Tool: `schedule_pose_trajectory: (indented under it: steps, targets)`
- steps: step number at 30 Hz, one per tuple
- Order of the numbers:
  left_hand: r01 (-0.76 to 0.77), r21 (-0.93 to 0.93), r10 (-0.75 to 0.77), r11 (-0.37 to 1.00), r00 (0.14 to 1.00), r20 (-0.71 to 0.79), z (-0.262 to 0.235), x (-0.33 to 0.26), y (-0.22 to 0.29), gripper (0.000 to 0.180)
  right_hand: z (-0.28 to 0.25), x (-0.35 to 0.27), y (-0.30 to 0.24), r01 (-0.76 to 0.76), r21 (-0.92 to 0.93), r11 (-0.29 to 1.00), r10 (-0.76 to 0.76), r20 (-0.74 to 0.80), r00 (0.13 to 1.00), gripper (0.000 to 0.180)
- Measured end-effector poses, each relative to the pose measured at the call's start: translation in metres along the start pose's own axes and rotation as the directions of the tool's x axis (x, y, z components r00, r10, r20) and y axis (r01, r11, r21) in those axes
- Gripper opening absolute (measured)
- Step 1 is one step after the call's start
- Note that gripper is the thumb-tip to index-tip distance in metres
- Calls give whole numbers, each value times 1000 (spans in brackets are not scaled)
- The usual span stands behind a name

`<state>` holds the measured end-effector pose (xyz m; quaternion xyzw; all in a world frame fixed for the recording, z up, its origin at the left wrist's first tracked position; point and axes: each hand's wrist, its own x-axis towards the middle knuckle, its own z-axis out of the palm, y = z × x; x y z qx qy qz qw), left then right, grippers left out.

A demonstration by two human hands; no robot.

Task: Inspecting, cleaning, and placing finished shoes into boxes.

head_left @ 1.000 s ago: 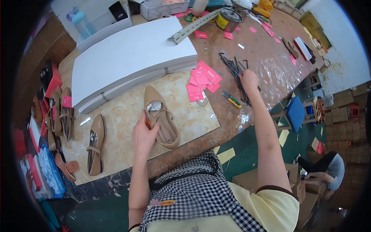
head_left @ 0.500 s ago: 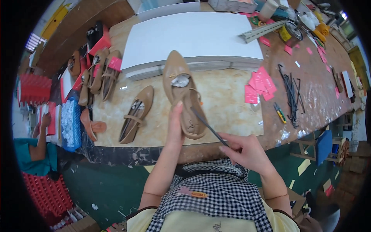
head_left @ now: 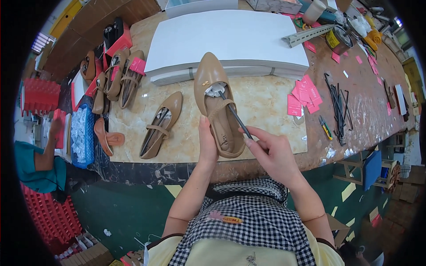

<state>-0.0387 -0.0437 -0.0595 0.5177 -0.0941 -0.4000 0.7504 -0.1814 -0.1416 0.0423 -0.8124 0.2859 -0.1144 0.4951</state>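
My left hand (head_left: 207,141) grips a tan pointed flat shoe (head_left: 210,71) by its side, toe pointing away from me. Crumpled paper stuffing shows inside the toe. Between the fingers of my right hand (head_left: 273,153) is a thin black rod (head_left: 237,118); its far end reaches into the shoe, at the stuffing, and passes the strap. To the left a matching tan shoe (head_left: 162,125) lies on the table, with stuffing and a dark rod inside it.
A thick stack of white sheets (head_left: 226,37) lies behind the shoe. Pink cards (head_left: 306,94), a bundle of black rods (head_left: 338,108) and small cutters (head_left: 325,127) are at right. More tan shoes (head_left: 129,82), a brown sandal (head_left: 105,138) and a blue basket (head_left: 83,137) are at left, near a person in teal (head_left: 37,164).
The rod's tip has moved from beside the shoe's heel opening up into the toe stuffing. My right hand has shifted up and slightly left; the strap now crosses the opening.
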Motion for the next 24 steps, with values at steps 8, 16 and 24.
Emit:
schedule_pose_trajectory:
  steps: [8, 16, 24]
  targets:
    - [-69, 95, 69, 993, 998, -3, -2, -13, -18, 61, 6, 12, 0, 61, -66, 996, -64, -55, 996, 25]
    - [-12, 74, 17, 997, 998, -57, 28, -27, -21, 77, 55, 26, 17, 261, -461, 848, -424, -294, 857, 26]
    - [-198, 436, 148, 878, 978, 145, -41, -35, 6, 44, 53, 14, 22, 215, 96, 972, -231, 218, 948, 38]
